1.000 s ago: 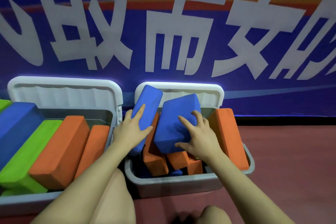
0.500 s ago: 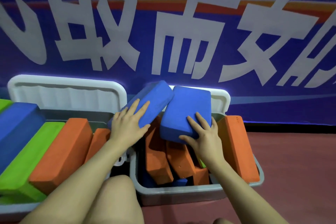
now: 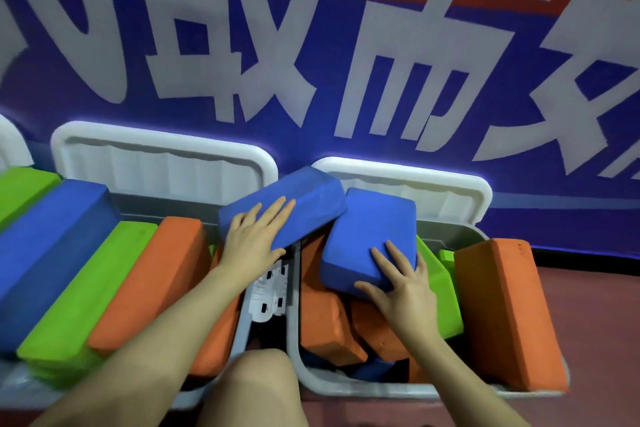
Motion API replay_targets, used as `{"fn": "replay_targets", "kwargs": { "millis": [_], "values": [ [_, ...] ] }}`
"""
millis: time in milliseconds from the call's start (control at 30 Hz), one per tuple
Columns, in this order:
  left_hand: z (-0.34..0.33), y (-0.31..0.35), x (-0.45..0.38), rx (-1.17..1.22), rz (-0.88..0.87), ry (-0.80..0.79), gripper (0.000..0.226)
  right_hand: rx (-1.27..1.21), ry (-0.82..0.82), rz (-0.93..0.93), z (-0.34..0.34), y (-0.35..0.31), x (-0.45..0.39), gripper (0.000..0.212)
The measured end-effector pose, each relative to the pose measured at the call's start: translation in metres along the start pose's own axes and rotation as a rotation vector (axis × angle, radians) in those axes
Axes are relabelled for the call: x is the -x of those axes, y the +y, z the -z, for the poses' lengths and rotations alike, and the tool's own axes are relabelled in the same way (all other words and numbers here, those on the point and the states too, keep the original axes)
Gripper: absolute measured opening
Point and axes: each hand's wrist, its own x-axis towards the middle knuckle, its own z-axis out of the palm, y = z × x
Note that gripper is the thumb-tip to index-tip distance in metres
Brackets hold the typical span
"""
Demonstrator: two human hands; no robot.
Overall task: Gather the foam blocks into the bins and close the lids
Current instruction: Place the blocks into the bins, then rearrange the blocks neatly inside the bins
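Head view: two tilted blue foam blocks [image 3: 372, 239] top bin [image 3: 346, 388].

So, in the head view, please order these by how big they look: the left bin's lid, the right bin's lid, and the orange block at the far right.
1. Left bin's lid, widest.
2. Right bin's lid and the far-right orange block: unsure. The lid is partly hidden by blue blocks, and the block is nearer the camera.

Left hand [image 3: 254, 246] flat on tilted blue block [image 3: 304, 198] spanning both bins; right hand [image 3: 401, 282] flat on second blue block [image 3: 372, 239] atop orange blocks [image 3: 329, 319] in right bin [image 3: 346, 386]. Lids open.
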Motion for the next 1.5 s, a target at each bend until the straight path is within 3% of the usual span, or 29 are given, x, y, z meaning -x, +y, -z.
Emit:
{"fn": "replay_targets", "kwargs": {
  "millis": [200,367,433,600,700,867,1067,1133,1200,1300,1400,1500],
  "values": [
    [-0.008,0.008,-0.004,0.104,0.165,0.037,0.084,0.040,0.026,0.024,0.006,0.002,0.002,0.062],
    [-0.014,0.037,-0.005,0.074,0.209,-0.109,0.063,0.021,0.140,0.033,0.031,0.015,0.007,0.056],
    [-0.009,0.048,0.001,0.156,0.215,-0.089,0.059,0.012,0.166,0.077,0.037,0.016,0.005,0.058],
    [0.042,0.063,0.019,0.354,-0.044,0.081,0.070,-0.088,0.212,0.174,0.046,0.001,-0.010,0.059],
    [0.062,0.054,0.026,0.236,-0.150,-0.026,0.073,-0.152,0.199,0.257,0.044,-0.013,-0.027,0.059],
    [0.068,0.019,0.033,0.223,-0.019,0.008,0.090,-0.237,0.121,0.374,0.025,-0.051,-0.060,0.060],
    [0.048,-0.027,0.035,0.160,0.134,0.209,0.067,-0.295,-0.167,0.383,-0.016,-0.096,-0.101,0.060],
    [0.040,-0.029,0.032,0.129,0.213,0.084,0.060,-0.255,-0.271,0.307,-0.030,-0.106,-0.103,0.060],
    [0.031,-0.032,0.030,0.146,0.289,-0.016,0.061,-0.217,-0.243,0.348,-0.036,-0.107,-0.105,0.059],
    [0.028,-0.032,0.032,0.040,0.228,0.006,0.069,-0.219,-0.180,0.422,-0.040,-0.090,-0.102,0.063],
    [0.025,-0.030,0.028,-0.053,0.139,0.055,0.069,-0.311,-0.076,0.302,-0.036,-0.069,-0.080,0.070],
    [0.027,-0.005,0.022,-0.049,0.085,0.112,0.066,-0.251,-0.030,0.251,-0.035,-0.043,-0.050,0.059]
  ]
}}
